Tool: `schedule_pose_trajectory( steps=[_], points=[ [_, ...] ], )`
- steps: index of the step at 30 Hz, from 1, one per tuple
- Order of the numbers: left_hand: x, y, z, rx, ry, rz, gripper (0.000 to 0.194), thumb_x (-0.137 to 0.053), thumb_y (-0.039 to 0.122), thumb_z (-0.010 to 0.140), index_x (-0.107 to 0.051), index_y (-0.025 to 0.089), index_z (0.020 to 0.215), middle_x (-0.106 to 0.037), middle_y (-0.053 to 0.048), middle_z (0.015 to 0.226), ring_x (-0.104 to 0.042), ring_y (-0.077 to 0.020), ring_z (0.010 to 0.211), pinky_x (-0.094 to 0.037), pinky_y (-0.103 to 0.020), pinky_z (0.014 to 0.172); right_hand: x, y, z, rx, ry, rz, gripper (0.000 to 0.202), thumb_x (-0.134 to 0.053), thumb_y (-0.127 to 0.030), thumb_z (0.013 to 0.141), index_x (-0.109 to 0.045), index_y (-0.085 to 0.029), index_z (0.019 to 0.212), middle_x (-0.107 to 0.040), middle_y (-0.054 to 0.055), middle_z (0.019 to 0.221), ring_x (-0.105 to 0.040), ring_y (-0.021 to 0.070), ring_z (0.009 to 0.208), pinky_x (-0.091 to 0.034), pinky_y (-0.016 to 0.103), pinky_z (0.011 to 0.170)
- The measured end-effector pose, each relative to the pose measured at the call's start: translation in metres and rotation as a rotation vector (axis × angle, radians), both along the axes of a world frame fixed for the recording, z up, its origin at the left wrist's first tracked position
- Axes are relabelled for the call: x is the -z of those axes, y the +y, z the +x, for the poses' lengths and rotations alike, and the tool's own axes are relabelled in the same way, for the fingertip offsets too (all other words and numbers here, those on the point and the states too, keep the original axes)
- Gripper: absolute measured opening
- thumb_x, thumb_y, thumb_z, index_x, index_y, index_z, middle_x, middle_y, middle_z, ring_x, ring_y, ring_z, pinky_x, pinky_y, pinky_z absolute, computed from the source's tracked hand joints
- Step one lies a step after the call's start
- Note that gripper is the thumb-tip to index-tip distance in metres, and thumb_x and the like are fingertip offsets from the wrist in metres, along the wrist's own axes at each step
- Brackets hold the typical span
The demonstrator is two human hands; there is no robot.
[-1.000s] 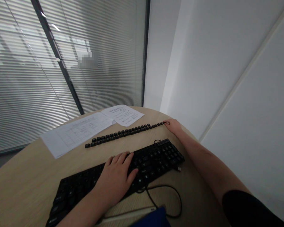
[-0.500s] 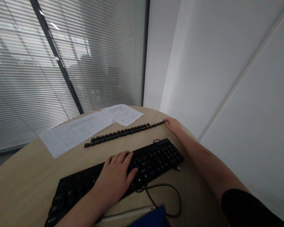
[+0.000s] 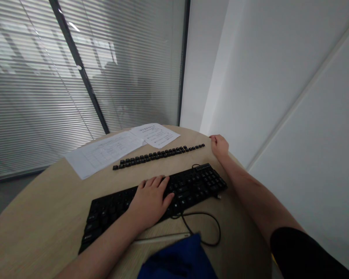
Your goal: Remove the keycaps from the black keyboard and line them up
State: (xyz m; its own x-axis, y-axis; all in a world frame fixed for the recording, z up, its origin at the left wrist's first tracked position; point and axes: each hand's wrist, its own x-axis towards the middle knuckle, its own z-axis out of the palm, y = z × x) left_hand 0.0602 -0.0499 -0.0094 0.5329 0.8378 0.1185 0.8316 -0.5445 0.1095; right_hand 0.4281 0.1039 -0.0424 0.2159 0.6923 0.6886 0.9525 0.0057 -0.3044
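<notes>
A black keyboard (image 3: 189, 186) lies at a slant on the round wooden table (image 3: 55, 201). Across its middle rests my left hand (image 3: 151, 199), fingers spread over the keys, holding nothing. Beyond the keyboard, loose black keycaps (image 3: 159, 155) stand in two close rows that thin to a single line at the right. My right hand (image 3: 219, 146) is just past the right end of that line, near the table's far right edge. Its fingers are curled together, and whatever may be between them is too small to make out.
Printed paper sheets (image 3: 104, 153) lie behind the keycaps. A black cable (image 3: 218, 228) loops in front of the keyboard, beside a thin pale strip (image 3: 163, 238) and blue cloth (image 3: 180, 261). A white wall (image 3: 279, 97) rises close on the right.
My right hand has moved off the last keycap, to the right. The left hand stays on the keyboard. The camera's view has shifted a little.
</notes>
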Motion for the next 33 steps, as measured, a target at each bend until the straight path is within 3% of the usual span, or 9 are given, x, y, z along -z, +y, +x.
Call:
schedule_pose_trajectory(
  steps=[4, 7, 11, 14, 18, 22, 27, 30, 33],
  points=[
    [0.003, 0.000, 0.013, 0.001, -0.005, 0.014, 0.056, -0.041, 0.047, 0.098, -0.050, 0.016, 0.143, -0.054, -0.014, 0.146, -0.049, -0.0330, 0.133, -0.035, -0.053, 0.110, -0.031, -0.013, -0.005, -0.061, -0.012, 0.151, 0.040, -0.033, -0.030, 0.102, -0.071, -0.017, 0.103, -0.071, 0.012, 0.102, -0.060, 0.0253, 0.101, -0.044, 0.037, 0.093],
    [0.004, 0.001, 0.025, 0.004, -0.021, 0.003, 0.057, -0.039, 0.049, 0.098, -0.050, 0.016, 0.144, -0.053, -0.015, 0.146, -0.048, -0.0326, 0.134, -0.034, -0.053, 0.111, -0.065, -0.025, -0.022, -0.191, 0.056, 0.384, 0.043, -0.028, -0.033, 0.103, -0.068, -0.018, 0.097, -0.069, 0.010, 0.097, -0.059, 0.0247, 0.099, -0.043, 0.041, 0.095],
    [-0.013, 0.007, 0.024, 0.051, -0.059, -0.079, 0.060, -0.033, 0.051, 0.100, -0.048, 0.013, 0.145, -0.051, -0.017, 0.149, -0.046, -0.0303, 0.137, -0.034, -0.047, 0.113, -0.108, -0.050, -0.062, -0.440, 0.342, 0.575, 0.051, -0.020, -0.046, 0.105, -0.064, -0.022, 0.093, -0.060, 0.004, 0.081, -0.060, 0.0192, 0.081, -0.049, 0.035, 0.078],
    [-0.039, 0.022, -0.008, -0.002, -0.137, 0.016, 0.060, -0.032, 0.051, 0.100, -0.055, 0.013, 0.140, -0.052, -0.016, 0.148, -0.047, -0.0297, 0.136, -0.033, -0.043, 0.113, -0.131, -0.079, -0.097, -0.669, 0.502, 0.444, 0.058, -0.018, -0.058, 0.103, -0.063, -0.023, 0.091, -0.053, 0.000, 0.068, -0.058, 0.0155, 0.066, -0.048, 0.029, 0.065],
    [-0.055, 0.044, -0.086, -0.199, -0.147, -0.068, 0.049, -0.039, 0.048, 0.095, -0.072, 0.017, 0.113, -0.073, -0.011, 0.113, -0.066, -0.0271, 0.101, -0.046, -0.036, 0.091, -0.146, -0.117, -0.149, -0.927, 0.670, -0.037, 0.062, -0.025, -0.067, 0.099, -0.063, -0.021, 0.082, -0.041, -0.005, 0.048, -0.050, 0.0119, 0.044, -0.045, 0.025, 0.051],
    [-0.034, 0.049, -0.147, -0.306, -0.229, -0.126, 0.047, -0.042, 0.050, 0.092, -0.074, 0.016, 0.095, -0.074, -0.008, 0.086, -0.064, -0.0220, 0.080, -0.044, -0.030, 0.073, -0.146, -0.133, -0.216, -1.156, 0.795, -0.492, 0.054, -0.044, -0.068, 0.094, -0.063, -0.020, 0.080, -0.049, -0.005, 0.046, -0.055, 0.0111, 0.042, -0.049, 0.023, 0.048],
    [-0.016, 0.036, -0.168, -0.191, -0.362, -0.400, 0.039, -0.052, 0.050, 0.086, -0.070, 0.016, 0.084, -0.068, -0.002, 0.074, -0.057, -0.0165, 0.069, -0.042, -0.027, 0.065, -0.116, -0.123, -0.288, -1.384, 0.849, -0.962, 0.032, -0.070, -0.050, 0.085, -0.060, -0.021, 0.096, -0.065, -0.003, 0.064, -0.067, 0.0134, 0.056, -0.057, 0.025, 0.053],
    [-0.020, 0.031, -0.170, -0.169, -0.395, -0.706, 0.036, -0.055, 0.051, 0.084, -0.066, 0.017, 0.091, -0.059, 0.001, 0.064, -0.050, -0.0131, 0.053, -0.037, -0.025, 0.050, -0.086, -0.114, -0.308, -1.451, 0.892, -1.040, 0.035, -0.077, -0.038, 0.079, -0.059, -0.019, 0.104, -0.067, -0.001, 0.072, -0.070, 0.0143, 0.065, -0.058, 0.024, 0.054],
    [-0.023, 0.031, -0.171, -0.128, -0.445, -0.848, 0.028, -0.061, 0.041, 0.081, -0.065, 0.019, 0.099, -0.058, 0.003, 0.064, -0.048, -0.0104, 0.047, -0.033, -0.022, 0.043, -0.059, -0.111, -0.315, -1.443, 0.919, -1.004, 0.034, -0.071, -0.043, 0.085, -0.055, -0.019, 0.103, -0.067, 0.000, 0.074, -0.069, 0.0147, 0.064, -0.054, 0.023, 0.049]
  ],
)
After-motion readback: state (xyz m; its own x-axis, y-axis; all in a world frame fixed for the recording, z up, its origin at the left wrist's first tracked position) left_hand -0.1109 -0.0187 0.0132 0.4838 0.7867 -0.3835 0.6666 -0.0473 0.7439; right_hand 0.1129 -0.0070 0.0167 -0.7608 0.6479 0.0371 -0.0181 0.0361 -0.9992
